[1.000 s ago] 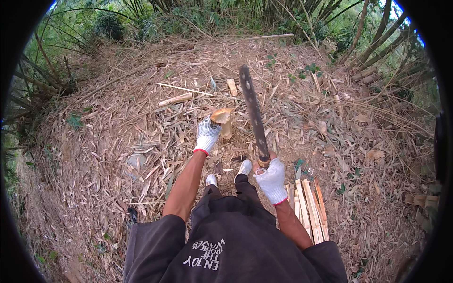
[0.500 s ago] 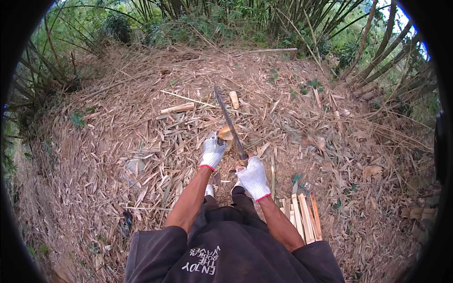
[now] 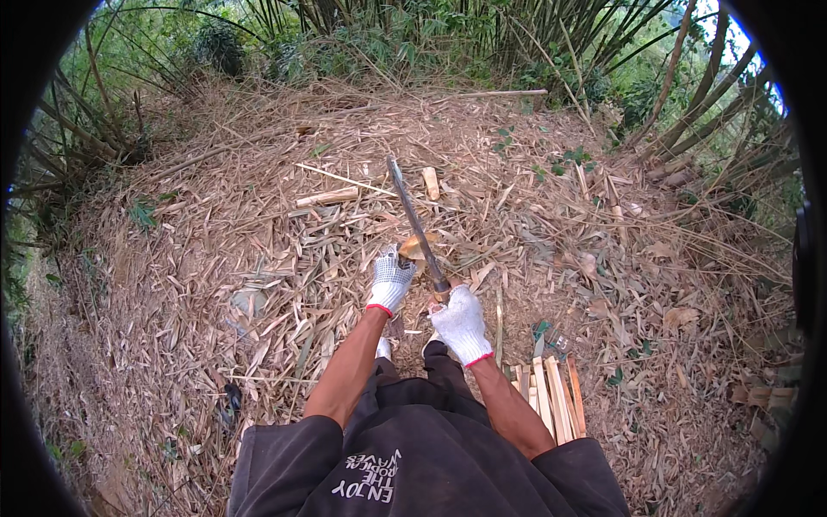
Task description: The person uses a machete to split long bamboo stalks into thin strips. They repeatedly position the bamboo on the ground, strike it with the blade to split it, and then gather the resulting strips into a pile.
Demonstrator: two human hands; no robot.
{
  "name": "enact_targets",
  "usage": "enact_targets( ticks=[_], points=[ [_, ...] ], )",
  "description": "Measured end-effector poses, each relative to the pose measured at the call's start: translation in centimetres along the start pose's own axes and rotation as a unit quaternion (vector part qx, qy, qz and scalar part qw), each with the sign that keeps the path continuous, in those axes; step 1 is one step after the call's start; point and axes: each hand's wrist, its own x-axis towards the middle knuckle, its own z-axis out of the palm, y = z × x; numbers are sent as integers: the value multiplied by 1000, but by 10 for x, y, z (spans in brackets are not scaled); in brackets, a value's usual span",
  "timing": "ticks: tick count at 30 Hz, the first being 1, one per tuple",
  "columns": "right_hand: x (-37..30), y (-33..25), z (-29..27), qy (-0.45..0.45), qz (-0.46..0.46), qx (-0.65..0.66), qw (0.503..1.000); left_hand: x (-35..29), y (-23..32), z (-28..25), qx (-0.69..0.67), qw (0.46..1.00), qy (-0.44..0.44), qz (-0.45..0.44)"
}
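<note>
The ground (image 3: 215, 284) is a thick mat of dry bamboo leaves and splinters, ringed by green bamboo clumps (image 3: 448, 34) from nine round to three o'clock. The gloved right hand (image 3: 461, 323) is clenched around the handle of a long blade (image 3: 413, 220) pointing to twelve. The gloved left hand (image 3: 390, 280) grips a short bamboo piece (image 3: 413, 247) touching the blade. Split slats (image 3: 551, 396) lie at four o'clock; cut stubs (image 3: 430, 183) lie at twelve.
</note>
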Motion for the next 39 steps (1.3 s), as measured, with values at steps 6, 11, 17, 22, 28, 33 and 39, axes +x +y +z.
enact_targets(
  ticks=[6,11,17,22,28,33,39],
  points=[
    [-2,6,7,11,-16,-7,1000,1,-10,6,12,1000,-1,8],
    [-3,5,2,0,1,0,1000,0,-5,7,42,999,-13,8],
    [-5,8,2,12,-12,17,1000,-2,1,4,49,998,-33,0],
    [-7,6,3,0,-2,-1,1000,-5,-4,4,40,999,-18,13],
    [-8,7,2,-6,3,0,1000,-8,1,3,8,1000,-1,16],
    [-9,8,4,-8,9,-8,1000,-6,-6,4,35,999,-13,9],
    [-9,12,7,4,-3,-9,1000,-7,-1,2,37,999,-7,12]
  ],
)
